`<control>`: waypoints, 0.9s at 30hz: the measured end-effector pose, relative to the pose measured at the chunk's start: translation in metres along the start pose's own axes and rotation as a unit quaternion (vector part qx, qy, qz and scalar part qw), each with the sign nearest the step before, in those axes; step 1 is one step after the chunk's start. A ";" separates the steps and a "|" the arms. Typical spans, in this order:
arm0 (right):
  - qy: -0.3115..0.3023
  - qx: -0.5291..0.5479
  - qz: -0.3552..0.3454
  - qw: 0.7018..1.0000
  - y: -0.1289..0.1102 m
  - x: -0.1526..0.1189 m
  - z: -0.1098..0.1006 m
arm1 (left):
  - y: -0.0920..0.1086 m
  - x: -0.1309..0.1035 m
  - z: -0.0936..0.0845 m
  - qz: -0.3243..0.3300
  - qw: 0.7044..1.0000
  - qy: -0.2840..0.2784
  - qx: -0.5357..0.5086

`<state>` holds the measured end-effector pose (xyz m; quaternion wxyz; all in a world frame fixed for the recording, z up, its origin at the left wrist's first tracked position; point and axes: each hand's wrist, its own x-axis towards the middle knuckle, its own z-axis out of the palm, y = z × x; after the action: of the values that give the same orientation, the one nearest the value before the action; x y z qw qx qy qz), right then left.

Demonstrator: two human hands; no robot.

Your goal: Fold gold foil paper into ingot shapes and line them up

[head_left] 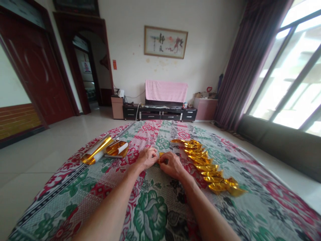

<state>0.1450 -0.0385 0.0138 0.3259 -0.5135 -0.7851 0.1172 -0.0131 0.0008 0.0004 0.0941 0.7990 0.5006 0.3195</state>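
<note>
Both hands meet over the middle of the flowered tablecloth (pixel 150 214). A small piece of gold paper (pixel 161 154) shows between them, mostly hidden by the fingers. My left hand (pixel 148 158) is closed, its fingertips pinched at the left side of that piece. My right hand (pixel 172 164) curls its fingers round the piece's right side. To the right, several folded gold paper shapes (pixel 200 157) lie in a slanting row. On the left are a gold roll (pixel 98 150) and a stack of gold sheets (pixel 117 148) with a curled edge.
The round table's cloth edge curves around on both sides. Beyond it stand a low black cabinet (pixel 160 115) and a television under a pink cloth (pixel 166 90). A purple curtain (pixel 235 63) hangs beside the window on the right; a red door (pixel 40 63) is at the left.
</note>
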 end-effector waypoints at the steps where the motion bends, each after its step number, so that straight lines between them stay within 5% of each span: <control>1: -0.001 0.003 0.000 1.000 0.001 0.000 0.000 | 0.000 0.000 0.000 0.001 1.000 -0.003 0.005; 27: 0.022 -0.031 0.019 0.999 0.001 0.004 0.006 | 0.000 0.001 0.000 -0.017 1.000 -0.002 -0.005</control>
<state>0.1406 -0.0337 0.0100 0.3248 -0.5402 -0.7714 0.0876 -0.0131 0.0012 0.0010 0.1046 0.7908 0.5119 0.3190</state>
